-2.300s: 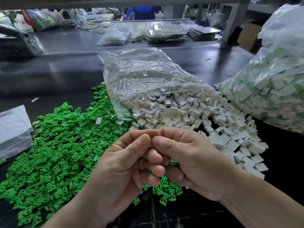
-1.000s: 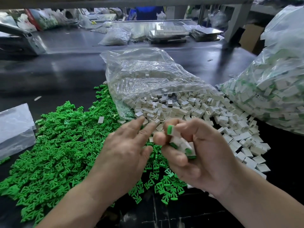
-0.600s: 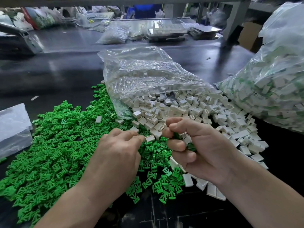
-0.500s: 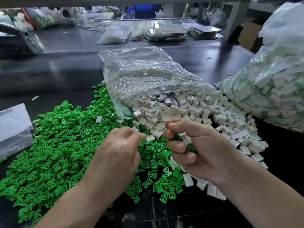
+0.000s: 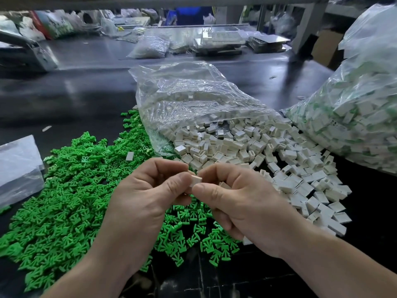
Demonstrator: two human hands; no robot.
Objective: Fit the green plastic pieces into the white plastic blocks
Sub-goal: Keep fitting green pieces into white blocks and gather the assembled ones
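Observation:
A small white plastic block (image 5: 196, 181) is pinched between both hands above the table. My left hand (image 5: 150, 190) holds it with thumb and forefinger on its left side; my right hand (image 5: 234, 198) pinches its right side, other fingers curled. Any green piece in my fingers is hidden. A wide heap of green plastic pieces (image 5: 71, 190) covers the table at left and under my hands. Loose white blocks (image 5: 268, 155) spill from a clear bag (image 5: 193, 100) behind my hands.
A large clear bag of assembled white-and-green blocks (image 5: 352, 108) stands at right. A folded plastic bag (image 5: 17, 164) lies at the left edge. The dark table (image 5: 75, 93) stretches back to more bags, trays and a metal frame post (image 5: 305, 24).
My left hand lifted off the green heap and my right hand came to meet it. Both now pinch one white block between them; the assembled blocks seen earlier in my right hand are gone.

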